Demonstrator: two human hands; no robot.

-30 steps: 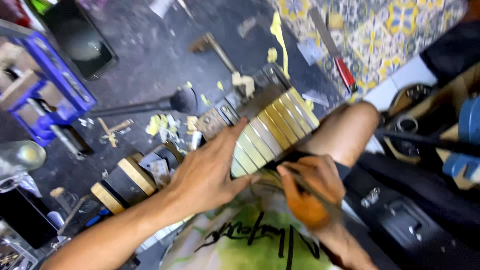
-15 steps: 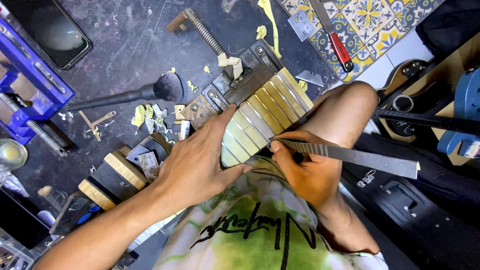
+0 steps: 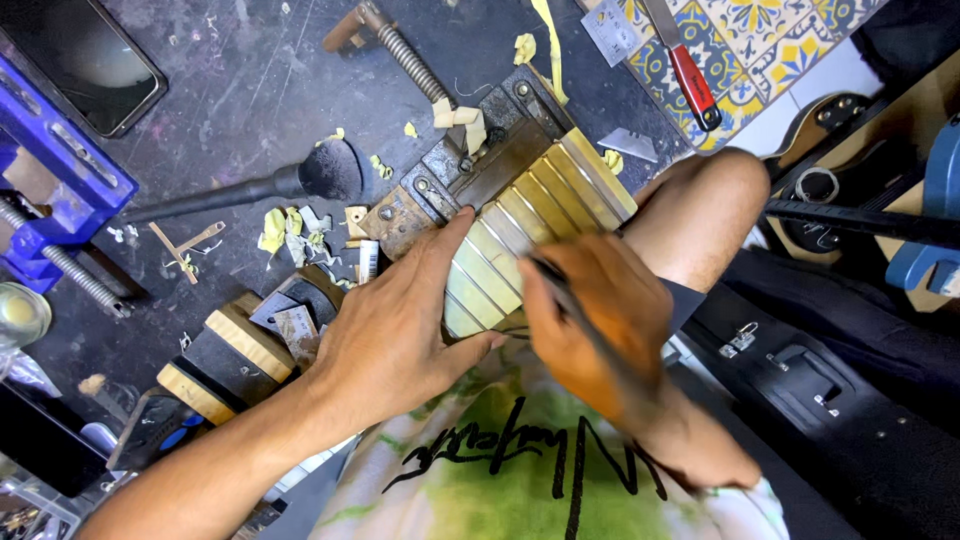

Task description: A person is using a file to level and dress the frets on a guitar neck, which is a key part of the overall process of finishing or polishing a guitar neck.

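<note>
The left hand (image 3: 400,330) lies flat and unclenched on the near end of a guitar neck (image 3: 520,235), fingers spread along its taped, yellowish fretboard and the forefinger reaching toward a rusty metal vise (image 3: 450,185) that clamps the neck at the tabletop's (image 3: 230,100) edge. The right hand (image 3: 600,320) is clenched around a thin dark tool (image 3: 560,290), blurred so that its kind cannot be told, with its tip over the fretboard just beside the left thumb. The neck juts off the dark, dusty tabletop over the person's bare knee (image 3: 700,210). Around the vise lie scraps of yellow tape (image 3: 275,230), a black brush (image 3: 290,185), a blue clamp (image 3: 60,190), a phone (image 3: 80,60) and padded wooden blocks (image 3: 240,340) just left of the left wrist. Farther right, a red-handled knife (image 3: 690,80) rests on a patterned tile floor (image 3: 790,45), and a black case (image 3: 830,390) sits beside the right forearm.
</note>
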